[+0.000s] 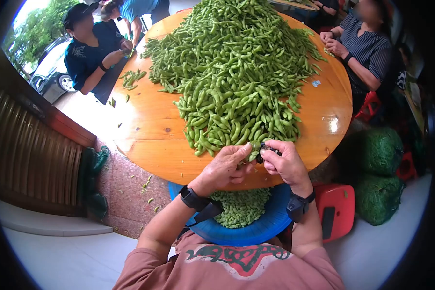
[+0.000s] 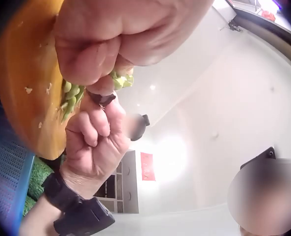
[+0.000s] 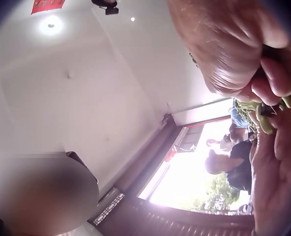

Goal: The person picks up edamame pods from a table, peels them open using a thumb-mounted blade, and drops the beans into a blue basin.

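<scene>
Over the table's near edge, both hands meet fingertip to fingertip. The left hand [image 1: 227, 166] pinches a green edamame pod [image 1: 254, 152] between thumb and fingers. Facing it, the right hand [image 1: 287, 163] has its thumb and forefinger on a small black piece [image 1: 262, 153] against the pod; I cannot tell whether it is a tool or a finger guard. In the left wrist view this black piece [image 2: 102, 98] sits at the touching fingertips. A heap of edamame pods [image 1: 241, 92] rises just beyond the hands. Below them, shelled beans [image 1: 240, 211] lie in a blue basket [image 1: 227, 238].
The round wooden table [image 1: 150, 142] carries the heap and some stray pods [image 1: 131, 79]. A red stool [image 1: 342, 212] and green net sacks [image 1: 379, 198] stand at the right. People sit at the left [image 1: 89, 53] and right [image 1: 372, 50]. Bits litter the floor [image 1: 130, 193].
</scene>
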`<state>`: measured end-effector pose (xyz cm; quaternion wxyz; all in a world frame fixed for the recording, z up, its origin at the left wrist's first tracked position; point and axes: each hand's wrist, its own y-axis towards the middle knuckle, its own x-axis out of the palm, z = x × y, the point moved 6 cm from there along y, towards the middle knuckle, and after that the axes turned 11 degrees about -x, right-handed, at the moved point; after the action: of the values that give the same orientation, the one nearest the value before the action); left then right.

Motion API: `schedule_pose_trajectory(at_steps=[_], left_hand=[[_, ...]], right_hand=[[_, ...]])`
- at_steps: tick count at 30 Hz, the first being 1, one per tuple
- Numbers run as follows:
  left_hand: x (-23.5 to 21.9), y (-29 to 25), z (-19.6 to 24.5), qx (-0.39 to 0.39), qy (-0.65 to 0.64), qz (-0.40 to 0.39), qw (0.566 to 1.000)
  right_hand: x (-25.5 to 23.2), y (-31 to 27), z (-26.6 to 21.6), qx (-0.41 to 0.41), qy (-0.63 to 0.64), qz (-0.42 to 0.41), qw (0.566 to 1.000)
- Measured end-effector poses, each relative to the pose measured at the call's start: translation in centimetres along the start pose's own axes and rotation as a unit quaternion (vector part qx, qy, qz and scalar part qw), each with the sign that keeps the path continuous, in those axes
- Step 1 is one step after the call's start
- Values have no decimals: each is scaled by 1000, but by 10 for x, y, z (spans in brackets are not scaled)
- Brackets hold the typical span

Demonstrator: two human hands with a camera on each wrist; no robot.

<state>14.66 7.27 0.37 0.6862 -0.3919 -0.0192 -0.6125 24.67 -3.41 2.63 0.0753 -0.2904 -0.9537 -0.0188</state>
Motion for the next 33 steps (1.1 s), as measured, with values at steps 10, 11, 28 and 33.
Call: schedule_pose_trajectory(at_steps=[10, 11, 28, 33], left_hand=[[5, 6, -8, 44, 1, -3, 999], [5, 5, -9, 48, 3, 0, 999], [12, -13, -13, 71, -68, -31, 995], [30, -23, -61, 44, 232, -170, 957]], right_hand=[[29, -12, -41, -263, -397, 68, 877], [30, -13, -40, -273, -411, 71, 867], [36, -17, -57, -297, -357, 66, 883], [-21, 29, -46, -218, -318, 125, 914]])
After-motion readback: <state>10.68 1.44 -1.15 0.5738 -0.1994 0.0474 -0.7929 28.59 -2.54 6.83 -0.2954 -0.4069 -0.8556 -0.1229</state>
